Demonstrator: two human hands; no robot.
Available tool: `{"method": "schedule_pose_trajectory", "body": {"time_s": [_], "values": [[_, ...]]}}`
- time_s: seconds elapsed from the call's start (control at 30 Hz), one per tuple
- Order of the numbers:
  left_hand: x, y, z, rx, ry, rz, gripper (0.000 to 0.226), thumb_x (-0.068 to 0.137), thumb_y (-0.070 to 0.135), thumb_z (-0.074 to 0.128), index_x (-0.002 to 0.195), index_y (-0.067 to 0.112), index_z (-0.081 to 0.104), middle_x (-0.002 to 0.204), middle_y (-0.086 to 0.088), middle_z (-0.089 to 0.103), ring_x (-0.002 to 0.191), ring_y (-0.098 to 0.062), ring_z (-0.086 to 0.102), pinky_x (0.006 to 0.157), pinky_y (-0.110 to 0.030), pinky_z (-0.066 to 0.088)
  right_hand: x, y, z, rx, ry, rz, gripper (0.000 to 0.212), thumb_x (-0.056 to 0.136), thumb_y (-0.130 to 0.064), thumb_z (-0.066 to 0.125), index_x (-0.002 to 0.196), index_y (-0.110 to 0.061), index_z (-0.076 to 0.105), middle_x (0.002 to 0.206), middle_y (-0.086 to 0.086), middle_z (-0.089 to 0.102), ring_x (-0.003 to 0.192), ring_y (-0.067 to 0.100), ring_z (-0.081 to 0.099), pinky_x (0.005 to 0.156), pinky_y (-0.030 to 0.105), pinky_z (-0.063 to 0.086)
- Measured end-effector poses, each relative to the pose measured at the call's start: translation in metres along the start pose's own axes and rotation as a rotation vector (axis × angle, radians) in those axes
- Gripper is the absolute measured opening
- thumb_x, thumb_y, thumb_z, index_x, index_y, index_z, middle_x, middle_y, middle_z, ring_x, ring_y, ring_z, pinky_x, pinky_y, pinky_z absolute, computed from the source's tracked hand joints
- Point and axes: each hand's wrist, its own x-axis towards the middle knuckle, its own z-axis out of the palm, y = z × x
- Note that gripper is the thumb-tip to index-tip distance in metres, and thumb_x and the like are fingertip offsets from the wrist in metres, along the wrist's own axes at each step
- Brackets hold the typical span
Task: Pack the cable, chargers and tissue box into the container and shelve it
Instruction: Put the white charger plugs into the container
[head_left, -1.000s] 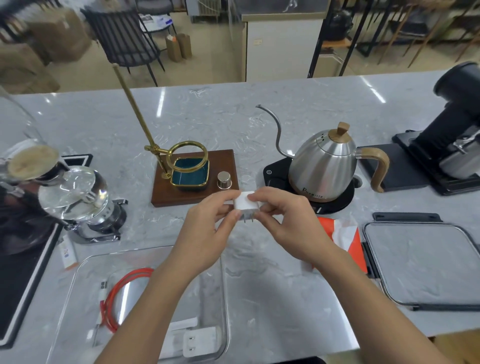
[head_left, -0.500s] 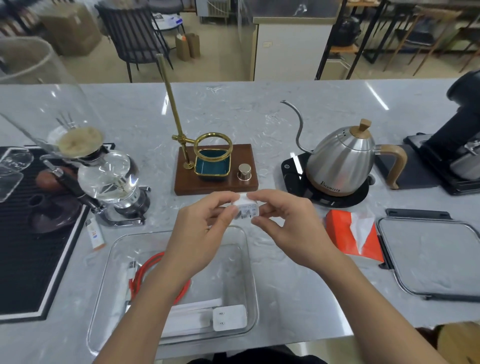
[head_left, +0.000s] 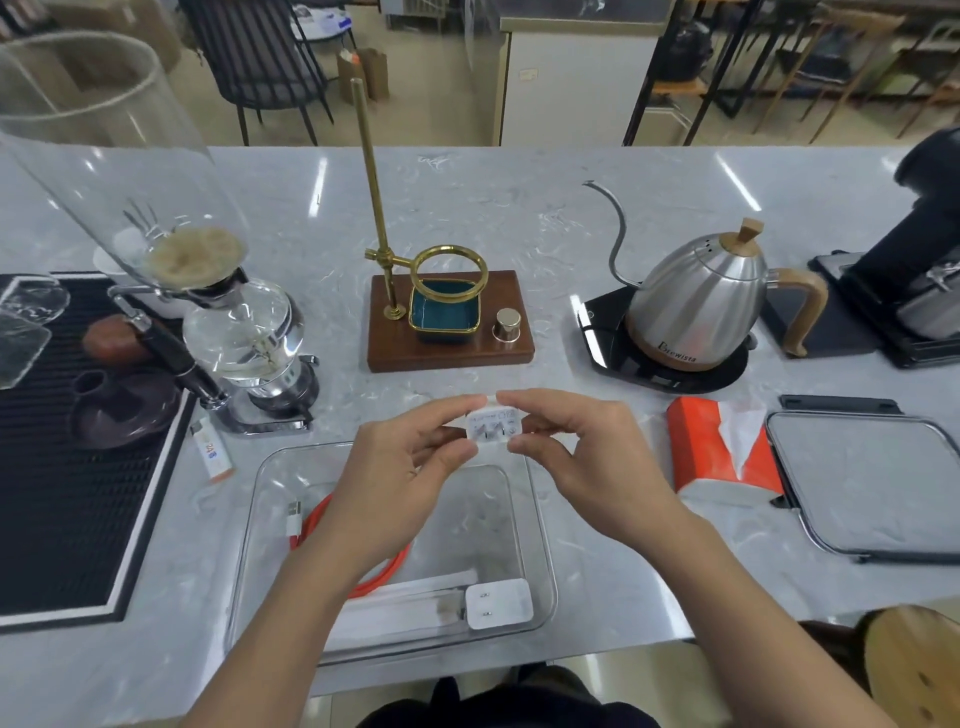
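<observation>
Both hands hold a small white charger (head_left: 492, 426) between their fingertips, its pronged face turned toward me. My left hand (head_left: 400, 467) pinches its left side and my right hand (head_left: 576, 457) its right side, above the far edge of a clear container (head_left: 540, 525). Inside the container lie an orange cable (head_left: 387, 574) with a white plug, a second white charger (head_left: 498, 603) and a white flat item. An orange tissue box (head_left: 711, 447) with a tissue sticking out lies on the counter to the right of the container.
The container's lid (head_left: 878, 483) lies at the right. Behind the hands stand a wooden dripper stand (head_left: 449, 322) and a steel kettle (head_left: 701, 301) on a black base. A glass siphon brewer (head_left: 239, 332) and a black mat (head_left: 67, 457) are at the left, and a black grinder (head_left: 930, 249) at the far right.
The hands have turned the charger so that its pronged face points toward me. The view has shifted left, bringing the container fully into sight.
</observation>
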Motion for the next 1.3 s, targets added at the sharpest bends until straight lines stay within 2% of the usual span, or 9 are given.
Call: {"method": "schedule_pose_trajectory", "body": {"time_s": [0.2,0.27,0.37,0.57,0.7,0.8,0.93,1.07,1.3], "values": [[-0.006,-0.009,-0.007,0.051,-0.063,0.046,0.039,0.088,0.0,0.066,0.114,0.027,0.07,0.107,0.014,0.073,0.099,-0.004,0.068,0.086,-0.017,0.053,-0.005,0.0,0.005,-0.13,-0.081,-0.034,0.034,0.084,-0.017,0.075,0.118,-0.02,0.071,0.112,-0.005,0.067,0.103,0.008,0.06,0.092,0.015,0.042],[-0.008,-0.013,-0.009,0.06,-0.103,0.067,0.037,0.088,-0.001,0.066,0.114,0.024,0.071,0.11,0.012,0.071,0.102,-0.008,0.067,0.087,-0.019,0.053,-0.008,-0.001,0.007,-0.166,-0.123,-0.012,0.034,0.085,-0.019,0.074,0.119,-0.022,0.07,0.111,-0.005,0.067,0.104,0.012,0.059,0.091,0.019,0.042],[-0.008,-0.02,-0.01,0.088,-0.148,0.091,0.037,0.088,-0.001,0.065,0.117,0.023,0.071,0.113,0.012,0.069,0.104,-0.01,0.066,0.089,-0.023,0.053,-0.011,-0.003,0.009,-0.171,-0.161,0.006,0.035,0.085,-0.019,0.073,0.12,-0.025,0.07,0.108,-0.008,0.068,0.1,0.008,0.057,0.088,0.013,0.039],[-0.012,-0.03,-0.012,0.079,-0.192,0.108,0.038,0.088,0.004,0.066,0.113,0.032,0.069,0.112,0.015,0.067,0.107,-0.015,0.064,0.09,-0.035,0.054,-0.016,-0.006,0.014,-0.211,-0.167,0.065,0.036,0.083,-0.02,0.076,0.118,-0.027,0.07,0.098,-0.016,0.067,0.094,0.01,0.059,0.087,0.023,0.043],[-0.017,-0.035,-0.012,0.068,-0.214,0.087,0.035,0.088,0.005,0.066,0.111,0.031,0.07,0.106,0.015,0.066,0.101,-0.013,0.066,0.088,-0.031,0.055,-0.02,-0.004,0.018,-0.259,-0.167,0.06,0.033,0.082,-0.023,0.077,0.114,-0.028,0.071,0.096,-0.017,0.067,0.096,0.013,0.057,0.094,0.01,0.028],[-0.02,-0.038,-0.011,0.089,-0.272,0.048,0.036,0.089,0.005,0.066,0.111,0.033,0.07,0.106,0.017,0.068,0.099,-0.007,0.067,0.089,-0.026,0.054,-0.023,-0.004,0.019,-0.296,-0.216,0.033,0.031,0.081,-0.022,0.077,0.111,-0.025,0.071,0.106,-0.011,0.072,0.104,0.012,0.061,0.11,0.019,0.017],[-0.023,-0.04,-0.009,0.112,-0.36,0.037,0.034,0.09,0.01,0.066,0.114,0.034,0.068,0.104,0.014,0.071,0.1,-0.005,0.067,0.091,-0.025,0.053,-0.028,-0.009,0.018,-0.41,-0.297,0.02,0.03,0.081,-0.02,0.077,0.111,-0.024,0.072,0.106,-0.01,0.072,0.106,0.01,0.062,0.119,0.029,0.006],[-0.025,-0.046,-0.004,0.114,-0.4,0.019,0.03,0.088,0.009,0.067,0.111,0.028,0.07,0.1,0.01,0.073,0.097,-0.005,0.068,0.091,-0.03,0.054,-0.032,-0.012,0.019,-0.525,-0.373,0.011,0.027,0.083,-0.024,0.073,0.109,-0.031,0.071,0.101,-0.009,0.072,0.111,0.007,0.061,0.119,0.026,-0.011],[-0.026,-0.052,0.0,0.148,-0.485,-0.018,0.027,0.089,0.008,0.066,0.109,0.024,0.071,0.099,0.013,0.074,0.097,0.001,0.068,0.089,-0.032,0.055,-0.035,-0.013,0.026,-0.61,-0.454,0.006,0.025,0.085,-0.029,0.07,0.11,-0.032,0.071,0.109,-0.016,0.07,0.119,0.002,0.054,0.116,0.025,-0.021]]}}
